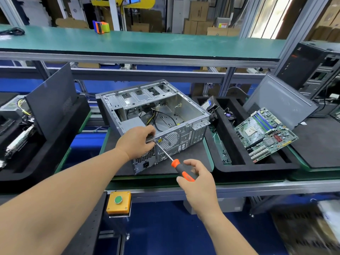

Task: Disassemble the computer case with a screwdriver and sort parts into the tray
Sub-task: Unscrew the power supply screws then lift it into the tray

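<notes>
An open grey metal computer case [184, 111] lies on its side on a dark mat, its rear panel facing me. The power supply [132, 124] and loose cables remain inside it. My left hand [137, 142] grips the case's rear top edge beside the power supply. My right hand [197, 178] holds an orange and black screwdriver [181, 170], whose tip touches a screw on the rear panel just under my left fingers. To the right sits a black foam tray [237, 162] holding a green motherboard [265, 135], a drive and a fan.
A grey side panel [281, 102] leans behind the tray. Another dark panel [53, 100] and a second tray of parts stand at the left. A yellow box with a green button [118, 202] is mounted below the bench edge. Another case stands far right.
</notes>
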